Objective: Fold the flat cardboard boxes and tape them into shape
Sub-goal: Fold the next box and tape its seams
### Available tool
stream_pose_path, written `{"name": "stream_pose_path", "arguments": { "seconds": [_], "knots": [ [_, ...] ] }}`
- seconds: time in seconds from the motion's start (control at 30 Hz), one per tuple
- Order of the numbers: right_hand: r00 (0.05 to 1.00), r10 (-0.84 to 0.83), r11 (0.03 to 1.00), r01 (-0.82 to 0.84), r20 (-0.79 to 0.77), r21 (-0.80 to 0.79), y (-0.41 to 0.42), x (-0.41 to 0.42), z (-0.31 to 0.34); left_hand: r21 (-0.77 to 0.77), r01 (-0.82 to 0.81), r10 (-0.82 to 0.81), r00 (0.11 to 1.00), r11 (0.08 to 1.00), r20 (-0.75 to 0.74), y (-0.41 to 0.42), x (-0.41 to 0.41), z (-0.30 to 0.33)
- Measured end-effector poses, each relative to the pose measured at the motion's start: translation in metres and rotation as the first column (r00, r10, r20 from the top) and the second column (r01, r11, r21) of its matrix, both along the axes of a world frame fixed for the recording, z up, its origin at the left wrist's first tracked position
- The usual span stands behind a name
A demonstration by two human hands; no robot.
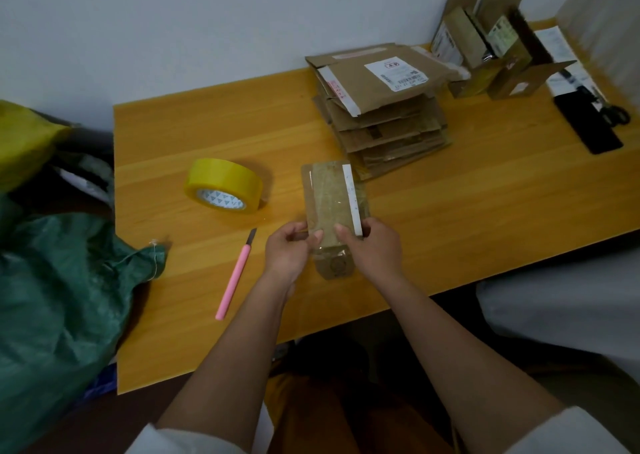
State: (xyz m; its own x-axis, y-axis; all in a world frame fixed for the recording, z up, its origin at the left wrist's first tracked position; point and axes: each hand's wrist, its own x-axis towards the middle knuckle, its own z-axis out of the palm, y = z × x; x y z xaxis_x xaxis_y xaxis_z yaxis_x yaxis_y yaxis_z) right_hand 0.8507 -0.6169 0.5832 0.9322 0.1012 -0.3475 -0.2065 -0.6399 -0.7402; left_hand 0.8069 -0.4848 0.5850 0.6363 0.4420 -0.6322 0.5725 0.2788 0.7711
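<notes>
I hold a small flattened cardboard box (pixel 330 204) above the middle of the wooden table (pixel 467 204). It carries old clear tape and a white strip along its right side. My left hand (pixel 289 251) pinches its lower left edge, thumb on top. My right hand (pixel 372 249) grips its lower right edge. A stack of flat cardboard boxes (pixel 381 107) lies behind it, the top one bearing a white shipping label. A yellow tape roll (pixel 223 185) lies flat to the left. A pink utility knife (pixel 235 275) rests near my left wrist, blade out.
Opened boxes (pixel 491 44) stand at the back right against the wall. Black scissors (pixel 614 112), a black flat object (pixel 587 124) and papers lie at the far right. A green woven sack (pixel 52 297) and a yellow bag (pixel 24 141) crowd the table's left side.
</notes>
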Motion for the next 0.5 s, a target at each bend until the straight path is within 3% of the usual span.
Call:
{"name": "stream_pose_path", "arguments": {
  "seconds": [0.2, 0.33, 0.5],
  "knots": [
    [0.993, 0.118, 0.992, -0.118, 0.007, -0.055, -0.0078, 0.0067, 0.0005, -0.066, 0.024, -0.024, 1.000, 0.998, -0.012, 0.0071, -0.0027, -0.0006],
    [0.997, 0.075, 0.995, -0.074, -0.003, 0.060, -0.0073, 0.0064, -0.0032, -0.074, 0.019, -0.017, 0.999, 0.997, 0.028, 0.0064, -0.0044, 0.0011],
    [0.997, 0.068, 0.997, -0.068, -0.020, 0.036, -0.0074, 0.0093, -0.0056, -0.098, 0.005, -0.008, 1.000, 0.995, -0.024, 0.0101, -0.0030, -0.0004]
  ]
}}
